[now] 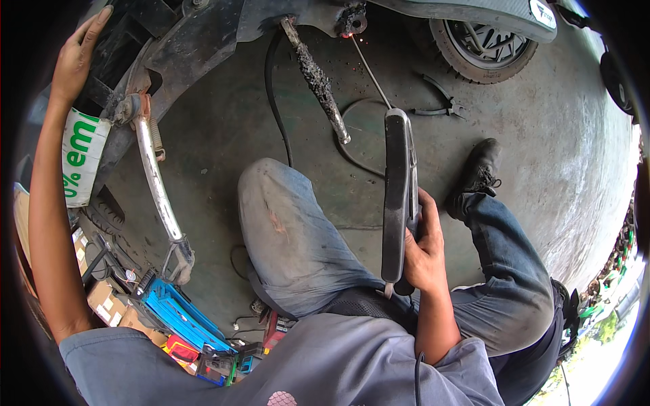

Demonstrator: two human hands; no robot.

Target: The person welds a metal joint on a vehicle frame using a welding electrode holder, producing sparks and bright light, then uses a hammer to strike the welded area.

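Note:
My right hand [425,254] is closed around a long black handheld welder [395,196] above my bent legs. From its far end a thin welding rod [370,71] reaches to a charred metal bracket [351,20] under a scooter's body [447,15]. Red glow and a few sparks show at the rod's tip. My left hand [73,64] is raised at the far left, fingers stretched out, against the scooter's dark underside. Between the hands, a metal bar [315,81] crusted with black slag slants down from the frame. Left of it extends a silver stand leg [157,176].
Cutting pliers [443,105] lie on the concrete floor [542,128] near a wheel [484,49]. A black cable [272,101] runs beside the slag-covered bar. Blue tool trays [179,311], cardboard boxes [108,304] and small tools crowd the lower left.

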